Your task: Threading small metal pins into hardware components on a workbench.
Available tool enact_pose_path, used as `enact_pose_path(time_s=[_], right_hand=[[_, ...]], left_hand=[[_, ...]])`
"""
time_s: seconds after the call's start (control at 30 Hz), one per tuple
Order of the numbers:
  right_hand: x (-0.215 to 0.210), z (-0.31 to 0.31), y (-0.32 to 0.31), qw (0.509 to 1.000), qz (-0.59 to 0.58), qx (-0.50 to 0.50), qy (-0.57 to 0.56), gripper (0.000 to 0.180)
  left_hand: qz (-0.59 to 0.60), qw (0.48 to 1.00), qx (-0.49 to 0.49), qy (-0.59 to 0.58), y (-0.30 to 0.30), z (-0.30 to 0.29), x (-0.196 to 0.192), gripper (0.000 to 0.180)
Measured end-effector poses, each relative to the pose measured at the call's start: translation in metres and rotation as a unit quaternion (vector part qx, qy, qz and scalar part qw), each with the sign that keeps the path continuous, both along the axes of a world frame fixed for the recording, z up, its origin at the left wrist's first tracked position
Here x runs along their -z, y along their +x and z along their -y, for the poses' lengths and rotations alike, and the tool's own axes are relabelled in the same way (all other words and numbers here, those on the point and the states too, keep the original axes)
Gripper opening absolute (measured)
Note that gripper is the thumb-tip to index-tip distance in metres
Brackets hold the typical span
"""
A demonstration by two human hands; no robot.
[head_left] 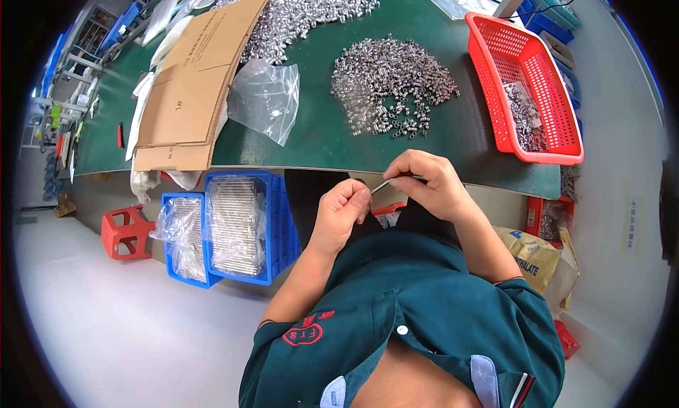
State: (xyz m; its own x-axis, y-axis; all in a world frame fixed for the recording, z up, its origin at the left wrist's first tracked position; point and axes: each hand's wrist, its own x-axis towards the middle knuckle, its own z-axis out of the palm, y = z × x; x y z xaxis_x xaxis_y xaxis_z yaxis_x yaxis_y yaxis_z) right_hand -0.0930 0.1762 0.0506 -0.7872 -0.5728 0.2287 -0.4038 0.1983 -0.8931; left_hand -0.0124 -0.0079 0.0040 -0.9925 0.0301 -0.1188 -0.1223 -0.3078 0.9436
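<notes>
My left hand [342, 208] and my right hand [431, 183] meet just below the near edge of the green table [318, 135], over my lap. Between their fingertips runs a thin metal pin [382, 186]; my right hand pinches its right end and my left thumb and finger close on its left end. A heap of small silver metal parts [391, 82] lies on the table straight ahead of my hands. A larger heap of the same parts [311, 12] spreads across the far side.
A red plastic basket [527, 89] with some metal parts stands at the table's right. Flattened cardboard [194, 82] and a clear plastic bag [265, 100] lie at the left. Blue crates [233, 227] of bagged parts and a red stool [127, 231] sit on the floor at left; a sack [534, 256] at right.
</notes>
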Motion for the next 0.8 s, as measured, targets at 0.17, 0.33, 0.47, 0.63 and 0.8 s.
enact_pose_path(time_s=[0.17,0.33,0.47,0.63,0.8], right_hand=[[-0.004,0.001,0.004,0.986,0.166,-0.014,-0.027,0.011],[-0.009,0.006,0.009,0.975,0.22,0.027,0.004,0.01],[-0.003,0.012,0.013,0.972,0.235,-0.014,-0.004,0.012],[-0.003,0.003,-0.01,0.985,-0.075,0.121,0.101,0.017],[0.012,0.003,-0.034,0.929,-0.26,0.193,0.178,0.017]], left_hand=[[0.025,0.996,0.033,0.075,0.0,-0.001,0.001,0.02],[0.003,0.999,-0.004,0.032,0.001,-0.006,0.0,0.021],[0.003,0.998,0.011,0.061,0.0,-0.007,-0.001,0.021],[0.021,0.996,-0.014,0.081,0.001,0.001,0.003,0.02],[0.033,0.996,-0.029,0.076,0.004,0.003,0.008,0.019]])
